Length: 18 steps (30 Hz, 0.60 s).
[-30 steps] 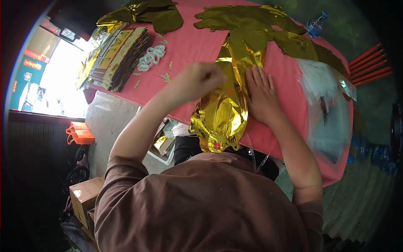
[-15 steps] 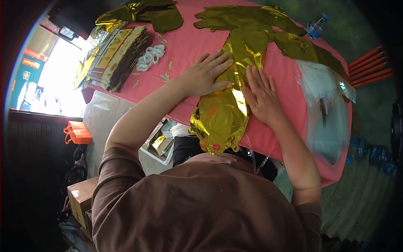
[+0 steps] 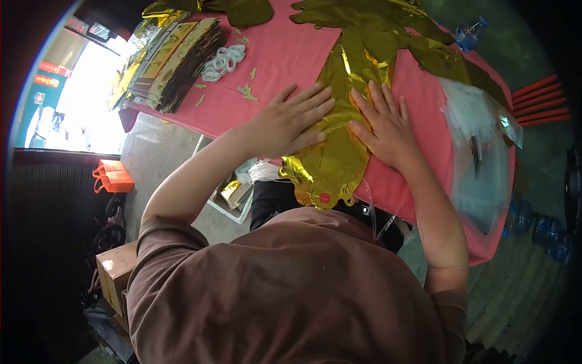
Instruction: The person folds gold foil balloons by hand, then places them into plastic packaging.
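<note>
A flat gold foil balloon [image 3: 336, 161] lies lengthwise on the pink-covered table [image 3: 285, 45], its near end with a red dot hanging over the edge towards my body. My left hand [image 3: 291, 119] rests flat on its left side, fingers stretched out and pointing right. On the right side, my right hand [image 3: 386, 124] lies with its fingers spread, pointing away from me. Neither hand grips anything. The foil between the hands is fairly smooth, with creases near the far part. More gold foil shapes [image 3: 376, 15] adjoin it at the far side.
White ring-like coils [image 3: 224, 64], small gold pieces [image 3: 248, 93] and a stack of flat packages [image 3: 182, 64] lie at left. Clear plastic bags [image 3: 482, 182] cover the right side. A bottle [image 3: 471, 34] stands at the far edge, red poles [image 3: 539, 100] beyond. A white bin [image 3: 242, 212] sits below.
Both hands have slid a little towards me along the foil. Its near part has become flatter and less crumpled. The camera view has shifted slightly.
</note>
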Motion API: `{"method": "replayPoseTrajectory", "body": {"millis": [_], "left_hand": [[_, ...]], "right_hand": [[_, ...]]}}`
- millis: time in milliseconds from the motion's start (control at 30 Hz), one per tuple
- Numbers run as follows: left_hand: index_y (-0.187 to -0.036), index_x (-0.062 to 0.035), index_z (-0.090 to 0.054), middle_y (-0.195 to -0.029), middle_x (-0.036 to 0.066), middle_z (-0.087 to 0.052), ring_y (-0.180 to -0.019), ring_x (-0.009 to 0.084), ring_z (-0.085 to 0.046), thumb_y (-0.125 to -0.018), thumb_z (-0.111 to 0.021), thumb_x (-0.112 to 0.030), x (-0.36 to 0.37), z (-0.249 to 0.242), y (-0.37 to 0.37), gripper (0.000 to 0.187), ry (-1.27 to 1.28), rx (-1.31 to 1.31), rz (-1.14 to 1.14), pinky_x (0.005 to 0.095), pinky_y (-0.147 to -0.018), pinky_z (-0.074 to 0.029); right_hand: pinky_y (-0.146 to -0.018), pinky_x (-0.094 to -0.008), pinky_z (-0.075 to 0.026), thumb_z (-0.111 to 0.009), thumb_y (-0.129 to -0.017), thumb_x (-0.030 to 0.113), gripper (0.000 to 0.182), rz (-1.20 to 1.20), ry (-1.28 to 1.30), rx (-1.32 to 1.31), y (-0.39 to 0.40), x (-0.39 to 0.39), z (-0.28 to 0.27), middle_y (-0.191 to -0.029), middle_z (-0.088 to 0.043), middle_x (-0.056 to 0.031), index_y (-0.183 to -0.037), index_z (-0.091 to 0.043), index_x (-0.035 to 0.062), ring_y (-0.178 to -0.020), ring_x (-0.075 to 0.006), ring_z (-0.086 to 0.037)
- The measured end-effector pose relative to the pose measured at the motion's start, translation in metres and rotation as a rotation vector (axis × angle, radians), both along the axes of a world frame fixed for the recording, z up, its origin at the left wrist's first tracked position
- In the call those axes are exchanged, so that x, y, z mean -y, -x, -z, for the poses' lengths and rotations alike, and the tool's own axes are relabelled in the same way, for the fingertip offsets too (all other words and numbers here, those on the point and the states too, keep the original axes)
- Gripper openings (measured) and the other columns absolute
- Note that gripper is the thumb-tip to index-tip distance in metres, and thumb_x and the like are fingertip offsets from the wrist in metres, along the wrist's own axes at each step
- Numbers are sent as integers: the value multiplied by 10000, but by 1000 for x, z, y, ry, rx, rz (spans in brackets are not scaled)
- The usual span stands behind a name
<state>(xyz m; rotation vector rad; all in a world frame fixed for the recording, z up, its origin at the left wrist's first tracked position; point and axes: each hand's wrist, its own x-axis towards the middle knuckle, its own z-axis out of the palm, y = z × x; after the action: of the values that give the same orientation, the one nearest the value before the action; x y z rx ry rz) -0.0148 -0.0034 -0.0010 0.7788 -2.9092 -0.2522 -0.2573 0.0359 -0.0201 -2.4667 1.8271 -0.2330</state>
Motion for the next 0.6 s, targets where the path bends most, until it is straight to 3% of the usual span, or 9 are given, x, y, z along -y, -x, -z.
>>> {"method": "replayPoseTrajectory", "body": {"millis": [133, 200, 233, 267, 333, 367, 467, 600], "left_hand": [[-1358, -30, -322, -1423, 130, -303, -1344, 258, -229, -913, -426, -402, -41, -20, -26, 589, -14, -16, 8, 473, -1084, -167], [-1376, -45, -295, -1441, 112, -274, -1357, 268, -195, -911, -453, -333, -52, -34, -38, 569, -222, 62, -9, 462, -1095, -143], [-1263, -30, -468, -1341, 118, -433, -1292, 285, -334, -897, -498, -294, -53, -38, -42, 452, -235, -75, -9, 467, -1063, -230], [-1263, -30, -468, -1341, 118, -433, -1292, 285, -334, -897, -498, -294, -48, -40, -45, 452, -227, -76, -10, 467, -1063, -230], [-1089, -12, -595, -1169, 140, -569, -1153, 294, -487, -880, -540, -255, -31, -46, -49, 325, -291, -117, 16, 445, -980, -356], [-959, 7, -631, -1022, 152, -625, -1015, 305, -562, -870, -553, -209, -28, -50, -44, 246, -355, -232, -81, 412, -895, -426], [-1001, 20, -599, -1021, 166, -613, -989, 316, -564, -861, -554, -170, 2, -40, -20, 241, -259, -410, -140, 383, -880, -436], [-1089, -1, -571, -1147, 186, -557, -1052, 341, -532, -835, -555, -204, 62, 2, 29, 325, -53, -508, -6, 375, -911, -423]], "right_hand": [[-1076, -525, -84, -400, -891, 501, 585, -5, 17, -12, 0, 0, 0, -1475, -184, -122, -1406, -275, 253, -1367, -300, -139], [-1076, -525, -85, -401, -890, 501, 587, -4, 15, -7, 0, -1, -1, -1474, -185, -123, -1406, -275, 250, -1366, -301, -139], [-1076, -525, -86, -402, -890, 502, 589, -5, 10, -6, 0, -1, -1, -1474, -185, -124, -1406, -275, 248, -1366, -302, -139], [-1076, -525, -86, -402, -890, 502, 589, -7, 17, -6, 0, -1, -1, -1474, -185, -124, -1406, -275, 248, -1366, -302, -139], [-1076, -525, -88, -407, -889, 499, 592, -4, 0, -9, 0, -1, -2, -1475, -181, -126, -1408, -270, 247, -1367, -301, -138], [-1076, -525, -88, -407, -889, 499, 592, -5, 13, -13, -1, -1, -2, -1475, -181, -126, -1408, -270, 247, -1367, -301, -138], [-1074, -528, -89, -415, -889, 490, 594, -1, 0, -12, -1, -1, -4, -1476, -176, -128, -1409, -268, 243, -1367, -304, -136], [-1072, -531, -89, -416, -886, 491, 600, 11, -36, -18, -3, -1, -4, -1477, -175, -128, -1409, -268, 236, -1367, -307, -136]]}}
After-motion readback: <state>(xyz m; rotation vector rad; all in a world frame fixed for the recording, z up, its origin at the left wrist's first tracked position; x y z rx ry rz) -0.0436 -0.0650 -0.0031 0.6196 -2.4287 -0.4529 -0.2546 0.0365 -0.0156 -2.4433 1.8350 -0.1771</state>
